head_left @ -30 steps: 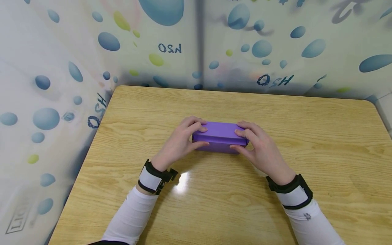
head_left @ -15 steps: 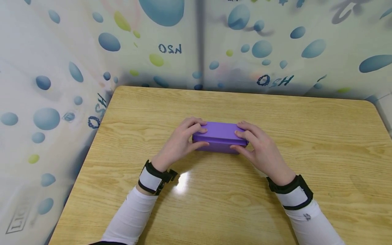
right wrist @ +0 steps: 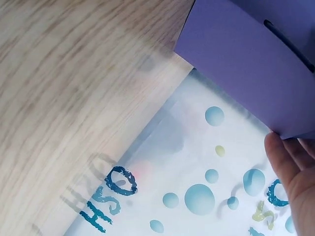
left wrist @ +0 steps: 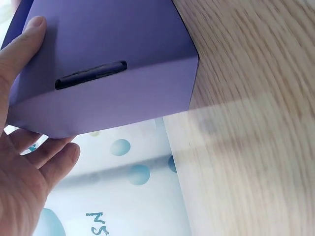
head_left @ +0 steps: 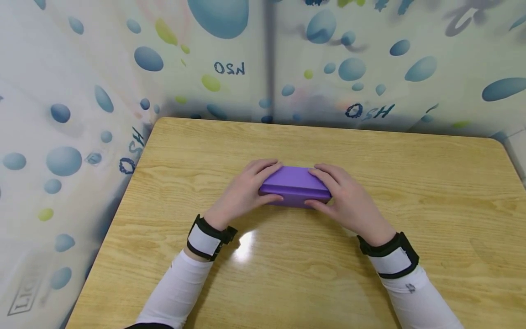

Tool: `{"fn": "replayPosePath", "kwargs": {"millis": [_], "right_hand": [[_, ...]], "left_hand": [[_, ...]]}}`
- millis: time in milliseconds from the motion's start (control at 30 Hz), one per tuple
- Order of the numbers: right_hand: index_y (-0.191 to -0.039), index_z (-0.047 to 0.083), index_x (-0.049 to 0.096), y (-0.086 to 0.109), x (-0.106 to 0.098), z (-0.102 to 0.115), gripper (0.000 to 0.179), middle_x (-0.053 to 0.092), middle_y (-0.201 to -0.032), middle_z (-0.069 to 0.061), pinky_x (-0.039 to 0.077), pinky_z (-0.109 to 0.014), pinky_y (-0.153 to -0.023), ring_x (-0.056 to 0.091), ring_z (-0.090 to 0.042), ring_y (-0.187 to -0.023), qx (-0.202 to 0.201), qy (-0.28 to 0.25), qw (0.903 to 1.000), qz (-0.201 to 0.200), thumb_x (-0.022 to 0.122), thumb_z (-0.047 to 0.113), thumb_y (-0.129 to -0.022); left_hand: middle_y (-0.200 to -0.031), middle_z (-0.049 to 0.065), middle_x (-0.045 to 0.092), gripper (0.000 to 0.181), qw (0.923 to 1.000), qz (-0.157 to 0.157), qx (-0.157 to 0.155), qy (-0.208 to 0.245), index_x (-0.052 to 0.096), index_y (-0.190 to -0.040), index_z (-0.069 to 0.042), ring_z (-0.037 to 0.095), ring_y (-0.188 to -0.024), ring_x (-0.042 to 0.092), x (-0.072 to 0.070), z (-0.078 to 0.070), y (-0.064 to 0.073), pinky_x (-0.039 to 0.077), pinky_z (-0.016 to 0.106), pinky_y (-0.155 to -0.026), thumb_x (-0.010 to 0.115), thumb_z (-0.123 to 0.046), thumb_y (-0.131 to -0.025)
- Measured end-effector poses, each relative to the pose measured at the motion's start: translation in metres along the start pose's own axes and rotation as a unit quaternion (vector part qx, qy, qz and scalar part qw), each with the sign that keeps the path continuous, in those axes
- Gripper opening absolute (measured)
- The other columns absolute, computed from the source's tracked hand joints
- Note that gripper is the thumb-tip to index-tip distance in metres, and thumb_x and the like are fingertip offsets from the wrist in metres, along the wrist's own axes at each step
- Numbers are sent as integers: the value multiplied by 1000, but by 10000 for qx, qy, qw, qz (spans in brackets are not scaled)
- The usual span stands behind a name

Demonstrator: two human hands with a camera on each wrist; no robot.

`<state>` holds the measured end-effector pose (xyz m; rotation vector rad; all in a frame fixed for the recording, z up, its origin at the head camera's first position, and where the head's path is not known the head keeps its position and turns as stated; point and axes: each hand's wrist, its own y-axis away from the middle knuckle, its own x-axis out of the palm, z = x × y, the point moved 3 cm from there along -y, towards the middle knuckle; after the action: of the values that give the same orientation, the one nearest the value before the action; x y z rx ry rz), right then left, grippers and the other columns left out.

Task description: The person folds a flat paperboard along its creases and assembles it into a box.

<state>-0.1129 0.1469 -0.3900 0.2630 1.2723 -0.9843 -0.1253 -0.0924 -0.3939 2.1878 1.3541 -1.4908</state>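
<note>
A purple cardboard box [head_left: 293, 179] lies lengthwise between both hands over the table. My left hand [head_left: 242, 194] holds its left end, the thumb on the near side and the fingers over the top toward the far edge. The right hand [head_left: 351, 201] grips the opposite end the same way. In the left wrist view, the end of the box [left wrist: 123, 98] has a narrow slot along a fold, and the thumb presses one face. The right wrist view shows a similar slot on the box [right wrist: 241, 64], with fingertips at its lower edge; that thumb is hidden there.
The wood-grain table [head_left: 431, 192] extends around the box on all sides. Behind it and along the left stands a pale wall covering [head_left: 320, 87] printed with blue and green drops and lettering.
Both hands have moved their fingers from curled on the box's top to lying farther over it toward the far edge. The thumbs have shifted slightly inward along the near side.
</note>
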Motion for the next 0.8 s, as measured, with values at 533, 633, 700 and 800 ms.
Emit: {"fn": "replayPosePath", "kwargs": {"millis": [533, 633, 700, 800], "right_hand": [[-139, 10, 50, 1, 4, -1, 78, 49, -136, -13, 45, -51, -97, 47, -31, -123, -5, -135, 9999, -92, 86, 31, -73], [-140, 10, 50, 1, 4, -2, 78, 48, -137, -13, 45, -50, -97, 46, -31, -123, -26, -139, 9998, -107, 86, 31, -73], [-140, 10, 50, 1, 5, -2, 78, 48, -137, -13, 44, -50, -98, 46, -31, -124, -50, -133, 9998, -118, 85, 31, -74], [-141, 10, 49, 2, 5, -2, 78, 48, -137, -13, 43, -50, -99, 45, -31, -125, -96, -130, 9998, -141, 85, 30, -74]], "left_hand": [[-135, 10, 50, 69, 9998, -82, 154, -102, 50, -141, -10, 23, -126, 44, 2, 2, 2, 37, 33, -105, 75, -39, -83], [-136, 10, 49, 69, 9998, -85, 153, -93, 49, -142, -10, 23, -126, 44, 2, 2, 2, 37, 33, -105, 75, -38, -84], [-136, 10, 49, 69, 9998, -82, 147, -81, 49, -142, -11, 23, -126, 43, 2, 2, 3, 37, 33, -105, 75, -38, -84], [-136, 10, 48, 69, 9999, -68, 135, -61, 48, -143, -11, 23, -127, 43, 3, 3, 3, 37, 33, -106, 74, -37, -85]]}}
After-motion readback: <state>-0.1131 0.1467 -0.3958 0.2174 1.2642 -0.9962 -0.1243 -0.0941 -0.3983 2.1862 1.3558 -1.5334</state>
